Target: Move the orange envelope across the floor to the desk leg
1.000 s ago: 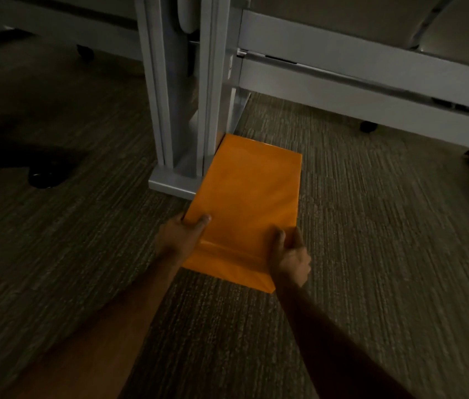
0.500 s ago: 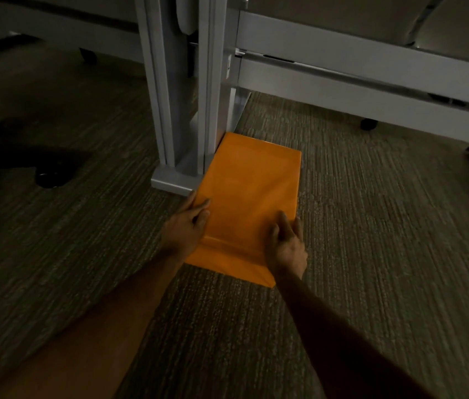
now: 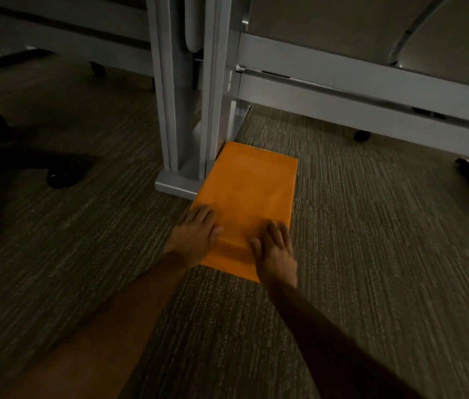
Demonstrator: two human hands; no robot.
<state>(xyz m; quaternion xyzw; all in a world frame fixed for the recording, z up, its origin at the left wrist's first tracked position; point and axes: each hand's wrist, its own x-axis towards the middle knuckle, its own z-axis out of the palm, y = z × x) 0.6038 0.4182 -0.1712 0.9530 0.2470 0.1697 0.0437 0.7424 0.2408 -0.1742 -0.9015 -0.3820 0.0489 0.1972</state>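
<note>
Envelope (image 3: 247,197) centre frame, far corner touching desk leg (image 3: 187,116). Left hand (image 3: 195,234), right hand (image 3: 275,250) flat, open, pressing, not gripping. Risk: harder push buckles paper against leg base.

I can read no writing anywhere here. The orange envelope (image 3: 249,194) under my hands shows a plain face with no label or address. The grey desk leg (image 3: 187,110) carries no brand or number, and a small pale tag on the frame beside it is too blurred to read.
</note>
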